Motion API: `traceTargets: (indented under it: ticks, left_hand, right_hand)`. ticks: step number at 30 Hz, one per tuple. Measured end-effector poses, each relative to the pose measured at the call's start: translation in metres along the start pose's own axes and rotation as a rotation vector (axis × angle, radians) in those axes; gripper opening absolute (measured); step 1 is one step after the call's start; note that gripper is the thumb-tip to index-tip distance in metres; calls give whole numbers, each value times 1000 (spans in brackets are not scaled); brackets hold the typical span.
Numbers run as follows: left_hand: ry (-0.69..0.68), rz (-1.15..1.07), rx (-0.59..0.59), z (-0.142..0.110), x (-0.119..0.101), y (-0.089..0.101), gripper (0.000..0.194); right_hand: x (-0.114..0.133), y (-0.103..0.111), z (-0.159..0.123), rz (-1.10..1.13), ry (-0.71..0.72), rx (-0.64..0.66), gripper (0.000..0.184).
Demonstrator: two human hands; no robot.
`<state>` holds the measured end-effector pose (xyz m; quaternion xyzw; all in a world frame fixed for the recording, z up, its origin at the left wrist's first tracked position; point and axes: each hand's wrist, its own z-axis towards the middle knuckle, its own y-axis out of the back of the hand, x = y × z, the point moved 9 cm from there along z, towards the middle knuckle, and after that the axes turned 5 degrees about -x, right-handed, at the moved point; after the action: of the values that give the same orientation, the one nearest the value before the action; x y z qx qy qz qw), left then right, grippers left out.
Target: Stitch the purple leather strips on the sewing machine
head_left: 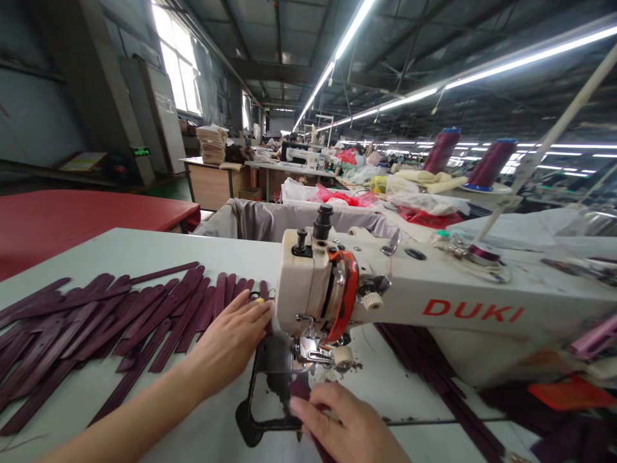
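Head view: at six o'clock, the right hand (354, 424) is closed in a pinch on a maroon strip (300, 387), whose far end lies just before the presser foot (315, 352) of the sewing machine (405, 276). At seven o'clock, the left hand (234, 341) is open, palm down, fingers nearly straight beside the machine's head; whatever lies under them is hidden. Further out, between eight and nine o'clock, many loose strips (139, 308) overlap on the white counter (139, 247). More dark strips (450, 386) lie at four o'clock. Which strips have stitching cannot be told, so the finished share is unclear. Two thread cones (491, 164) stand at two o'clock.
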<state>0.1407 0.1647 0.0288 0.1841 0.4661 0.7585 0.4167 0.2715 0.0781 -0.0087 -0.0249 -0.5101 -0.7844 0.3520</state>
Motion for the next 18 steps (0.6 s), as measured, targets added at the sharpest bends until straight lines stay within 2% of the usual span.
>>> traceTargets:
  ticks: [4, 7, 9, 11, 14, 18]
  left_hand:
    - [38, -68, -116, -32, -17, 8, 38]
    - [-86, -151, -145, -46, -46, -4, 50]
    - [-150, -149, -136, -51, -56, -15, 59]
    - [-137, -147, -123, -53, -54, -25, 60]
    - [-117, -161, -145, -54, -47, -28, 59]
    - [-121, -226, -125, -52, -51, -32, 64]
  right_hand:
    - [19, -9, 21, -182, 195, -89, 26]
    - [24, -9, 24, -252, 244, -76, 23]
    - [24, -11, 19, -227, 262, -26, 19]
    - [22, -10, 12, -213, 283, -46, 19]
    - [23, -6, 5, -225, 338, -127, 25]
    - [24, -10, 7, -217, 350, -120, 29]
